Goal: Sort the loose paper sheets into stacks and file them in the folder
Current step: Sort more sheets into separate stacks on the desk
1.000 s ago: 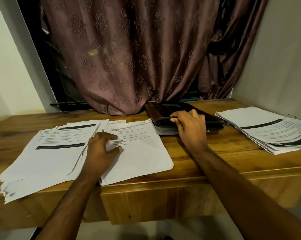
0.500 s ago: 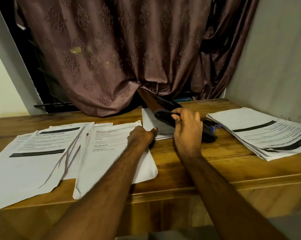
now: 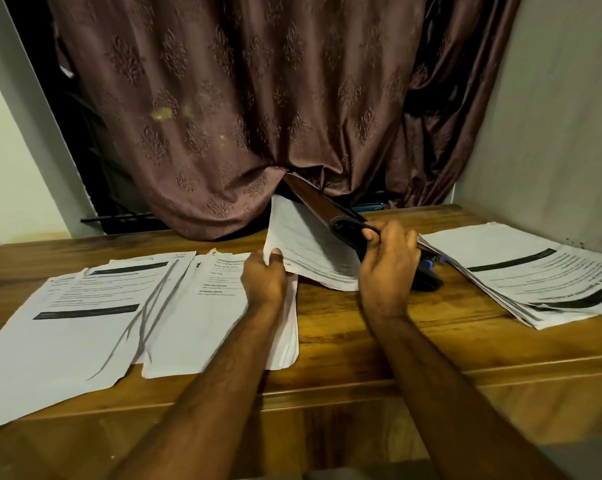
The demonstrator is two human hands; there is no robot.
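**Folder cover lifted, filed sheets pinched at the corner**

While the right hand (image 3: 387,263) curls its fingers round the dark edge of the folder (image 3: 330,214) and holds the brown cover tilted up towards the curtain (image 3: 237,109), the left hand (image 3: 265,277) pinches the near left corner of the filed sheets (image 3: 306,244) between thumb and fingers. Those sheets lie inside the opened folder, their left side raised off the desk (image 3: 344,327), at the middle back of the desktop. A small blue part (image 3: 430,264) shows just right of the right hand, at the folder's lower edge; what it is cannot be told.

From the head camera, three further groups of paper lie on the desk. A wide left stack (image 3: 67,323) with black bars across its top sheet reaches the near edge. Just beside it, partly under the left forearm, lies a middle stack (image 3: 202,313) of printed sheets. On the right, well apart from these and touching the folder's far side, sits a fanned right stack (image 3: 521,271), also with black bars. A pale wall (image 3: 552,116) stands behind it.
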